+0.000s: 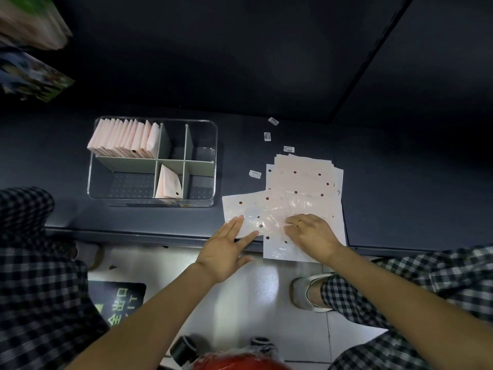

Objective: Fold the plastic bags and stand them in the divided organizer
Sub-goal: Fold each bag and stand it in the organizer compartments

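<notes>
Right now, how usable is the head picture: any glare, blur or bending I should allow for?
Head view: glare on the crinkled bag between the hands, hiding its creases; the counter beyond is dark with a faint sheen; the boxes at top left are blurred; wide-angle bending curves the counter edge and the organizer; the folded bags and stack read sharp.

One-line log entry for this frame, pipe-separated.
stage: flattening bag on stack | left hand: flat on bag | right hand: pressing bag | organizer: back-left compartment full
</notes>
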Tool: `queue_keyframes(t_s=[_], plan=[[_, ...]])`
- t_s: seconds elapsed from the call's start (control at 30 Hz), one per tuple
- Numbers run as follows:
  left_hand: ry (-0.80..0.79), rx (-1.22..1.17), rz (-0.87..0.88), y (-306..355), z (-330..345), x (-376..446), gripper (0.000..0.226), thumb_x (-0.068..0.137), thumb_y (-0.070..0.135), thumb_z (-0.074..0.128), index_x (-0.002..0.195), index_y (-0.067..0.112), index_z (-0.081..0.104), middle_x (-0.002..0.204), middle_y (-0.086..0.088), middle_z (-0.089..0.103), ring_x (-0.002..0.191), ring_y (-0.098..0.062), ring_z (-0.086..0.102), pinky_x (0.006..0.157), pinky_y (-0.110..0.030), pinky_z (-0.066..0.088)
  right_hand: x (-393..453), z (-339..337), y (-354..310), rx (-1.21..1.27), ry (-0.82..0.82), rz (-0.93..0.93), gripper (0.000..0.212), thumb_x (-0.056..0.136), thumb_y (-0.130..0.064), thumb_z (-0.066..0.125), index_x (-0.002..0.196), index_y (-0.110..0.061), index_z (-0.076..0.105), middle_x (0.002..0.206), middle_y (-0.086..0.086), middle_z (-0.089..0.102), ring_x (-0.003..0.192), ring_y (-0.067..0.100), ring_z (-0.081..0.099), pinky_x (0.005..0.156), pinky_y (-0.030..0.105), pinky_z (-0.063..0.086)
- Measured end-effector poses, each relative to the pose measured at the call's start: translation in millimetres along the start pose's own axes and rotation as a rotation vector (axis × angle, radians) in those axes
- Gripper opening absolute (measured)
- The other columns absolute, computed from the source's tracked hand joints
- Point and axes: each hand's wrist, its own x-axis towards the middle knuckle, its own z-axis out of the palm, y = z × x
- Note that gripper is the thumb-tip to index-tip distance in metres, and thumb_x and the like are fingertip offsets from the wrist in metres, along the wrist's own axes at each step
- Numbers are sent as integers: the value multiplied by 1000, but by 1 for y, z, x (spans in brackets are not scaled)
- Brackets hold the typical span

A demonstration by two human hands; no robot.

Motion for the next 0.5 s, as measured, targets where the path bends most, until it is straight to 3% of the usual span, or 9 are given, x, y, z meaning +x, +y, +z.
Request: queue_keyframes(t_s=[0.13,0.27,0.4,0.5], plan=[[38,-14,-40,1,-4,3,56,98,52,30,149,35,16,160,-1,1,146,-15,3,116,-28,14,-2,3,3,14,26,-21,37,40,-9,91,73,-8,73,87,10,73,74,24,71,58,29,57],[110,-94,-94,-1,-10,7,49,98,45,37,143,26,34,157,9,19,143,-7,19,107,-24,31,0,5,3,32,105,4,29,43,-1,87,66,-6,70,82,8,73,68,22,69,55,27,56],[144,-146,-134,-4,-13,8,39,96,36,49,133,23,46,152,13,31,138,-6,31,101,-22,36,8,1,-1,15,139,70,20,50,3,78,61,-9,66,67,3,66,55,18,60,47,24,49],[174,-208,-159,-8,-15,11,38,94,33,54,130,24,49,146,13,40,130,-8,42,96,-23,39,10,-7,0,141,96,112,13,58,2,72,62,-6,62,61,4,59,55,20,56,44,24,46]])
